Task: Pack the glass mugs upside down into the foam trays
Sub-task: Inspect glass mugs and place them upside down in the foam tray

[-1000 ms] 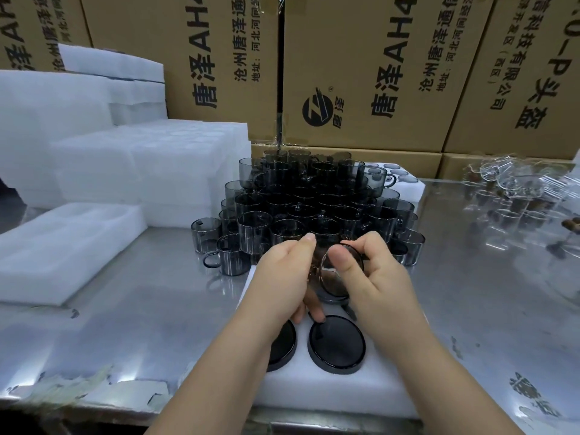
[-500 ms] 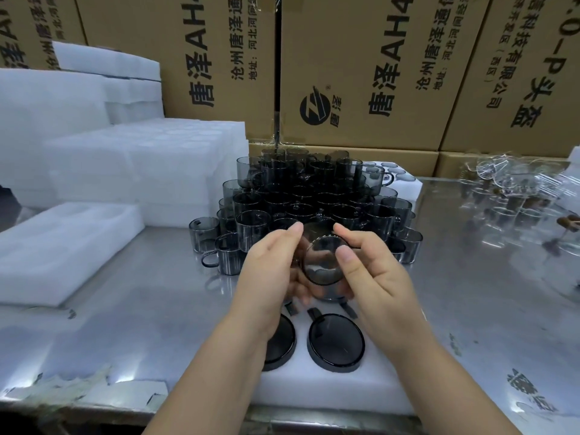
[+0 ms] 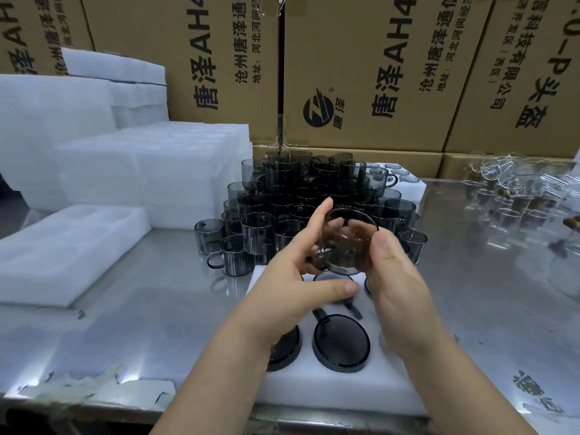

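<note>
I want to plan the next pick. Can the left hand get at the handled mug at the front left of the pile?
Probably yes, once free: the handled mug stands at the pile's open front edge, nothing before it. But the left hand, with the right hand, now holds another mug.

Mug raised and turned between the hands

The glass mug [image 3: 343, 243] has come up from just above the foam tray [image 3: 345, 387] and now sits farther away, in front of the stacked mugs [image 3: 301, 189]. It has tilted, so fingers show through its glass. The left hand [image 3: 292, 287] now stretches its thumb beneath it, and the right hand [image 3: 395, 277] has risen with it.
</note>
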